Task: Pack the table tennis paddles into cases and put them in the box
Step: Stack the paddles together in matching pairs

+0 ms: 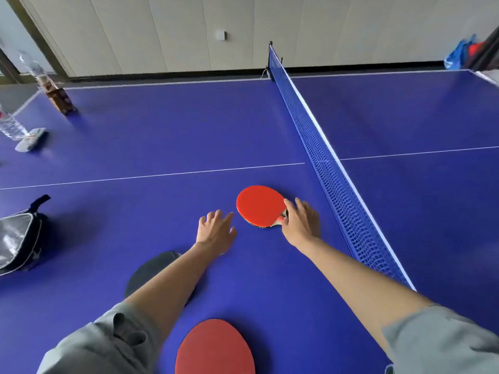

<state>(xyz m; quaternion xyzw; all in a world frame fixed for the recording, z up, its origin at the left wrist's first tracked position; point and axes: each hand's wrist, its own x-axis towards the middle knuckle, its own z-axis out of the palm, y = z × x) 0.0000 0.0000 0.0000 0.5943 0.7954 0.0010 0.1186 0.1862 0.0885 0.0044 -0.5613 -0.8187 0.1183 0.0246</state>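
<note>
Paddle: red rubber face up, flat on the table beside the net.
Right hand: fingers curled over its handle.
Left hand: fingers spread, holding nothing, left of paddle.

a games room or sports hall, plainly indoors. a blue table tennis counter with white lines fills the view, a blue net strung across it. paddles lie on it. behind runs a pale panelled wall with a dark skirting; water bottles stand at the far corner.
</note>
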